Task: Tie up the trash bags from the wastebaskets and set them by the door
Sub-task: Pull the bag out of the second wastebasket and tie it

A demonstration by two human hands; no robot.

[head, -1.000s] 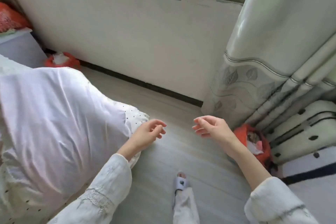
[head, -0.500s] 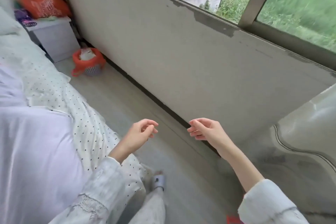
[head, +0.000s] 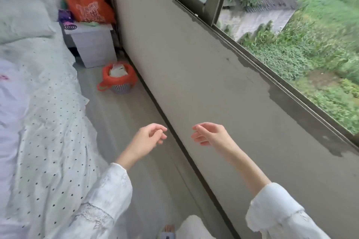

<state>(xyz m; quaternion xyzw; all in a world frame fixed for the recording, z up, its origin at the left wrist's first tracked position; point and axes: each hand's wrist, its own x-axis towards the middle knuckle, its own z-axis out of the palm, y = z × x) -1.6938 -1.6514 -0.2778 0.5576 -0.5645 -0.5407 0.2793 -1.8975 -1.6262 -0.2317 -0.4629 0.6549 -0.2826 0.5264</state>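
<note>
Bed point(head: 38, 103) with dotted sheet along the left edge. Far end of the aisle: white nightstand point(head: 93, 44) carrying an orange shopping bag point(head: 87, 6). Just in front of it on the floor point(head: 120, 126), close to the wall: wastebasket point(head: 121, 88), orange trash bag point(head: 118, 77) lining it, rim folded over, mouth untied, white waste visible inside. Left hand point(head: 147, 139) in mid-air, fingers loosely curled, holding nothing. Right hand point(head: 209, 134) same: relaxed curl, empty. Both well short of the basket. Window point(head: 291, 25) on the right, door not in view. Progress judged near zero for this basket: bag not lifted, not tied, not moved. Left to do: close the distance, pull the bag out, knot it, carry to the door.
</note>
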